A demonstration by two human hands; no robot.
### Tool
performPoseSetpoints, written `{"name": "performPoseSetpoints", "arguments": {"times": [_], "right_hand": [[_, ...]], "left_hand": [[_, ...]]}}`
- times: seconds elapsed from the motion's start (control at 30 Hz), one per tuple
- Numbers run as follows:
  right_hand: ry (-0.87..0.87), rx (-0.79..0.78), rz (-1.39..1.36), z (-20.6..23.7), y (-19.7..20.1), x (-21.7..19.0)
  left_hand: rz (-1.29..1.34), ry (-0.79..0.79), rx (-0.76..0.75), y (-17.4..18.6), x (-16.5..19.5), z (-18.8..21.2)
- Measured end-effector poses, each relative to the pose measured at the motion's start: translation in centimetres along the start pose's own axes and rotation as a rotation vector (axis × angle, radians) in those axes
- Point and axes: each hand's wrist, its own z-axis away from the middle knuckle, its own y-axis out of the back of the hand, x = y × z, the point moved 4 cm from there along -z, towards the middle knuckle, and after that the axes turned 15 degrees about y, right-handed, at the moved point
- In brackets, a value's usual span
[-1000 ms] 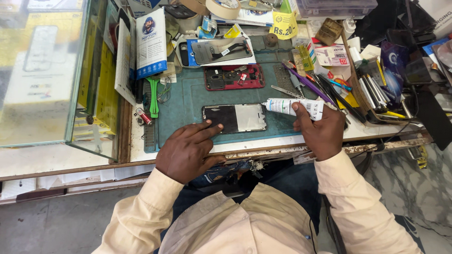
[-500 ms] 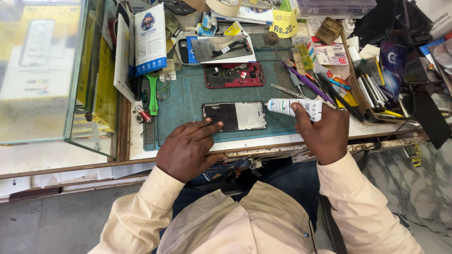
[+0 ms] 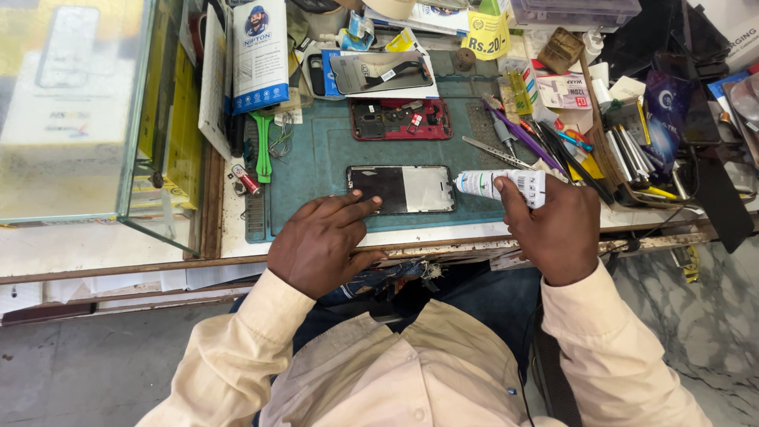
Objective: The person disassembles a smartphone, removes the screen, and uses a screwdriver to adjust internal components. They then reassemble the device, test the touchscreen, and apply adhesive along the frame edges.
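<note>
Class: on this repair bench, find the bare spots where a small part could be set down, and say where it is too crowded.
Free: green mat left of the phone frame, and between it and the red phone. Crowded: right of the glue tube, with pens and tools.

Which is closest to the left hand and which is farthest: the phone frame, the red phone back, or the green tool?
From the left hand:
1. Phone frame, right at its fingertips on the mat.
2. Green tool, up and to the left at the mat's edge.
3. Red phone back, farther up the mat beyond the frame.
</note>
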Motion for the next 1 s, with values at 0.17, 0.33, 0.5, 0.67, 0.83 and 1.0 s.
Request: {"name": "performPoseSetpoints", "arguments": {"times": [0.17, 0.33, 0.5, 0.67, 0.83, 1.0], "right_hand": [[0.016, -0.022, 0.028, 0.4, 0.7, -0.5], [0.038, -0.025, 0.077, 0.8, 1.3, -1.2], [0.055, -0.032, 0.042, 1.2, 1.9, -1.8], [-0.047, -0.098, 0.010, 1.5, 2.1, -1.5], [-0.086, -0.120, -0.043, 1.6, 2.4, -1.2], [-0.131, -0.139, -0.106, 1.9, 2.4, -0.6]], "left_hand": [[-0.011, 0.001, -0.011, 0.1, 0.2, 0.2], [-0.014, -0.005, -0.002, 0.2, 0.3, 0.2], [-0.016, -0.010, 0.000, 0.1, 0.4, 0.2], [-0.015, -0.005, -0.003, 0.1, 0.3, 0.2], [-0.014, -0.006, -0.002, 0.0, 0.3, 0.2], [-0.014, -0.010, 0.001, -0.1, 0.3, 0.2]]}}
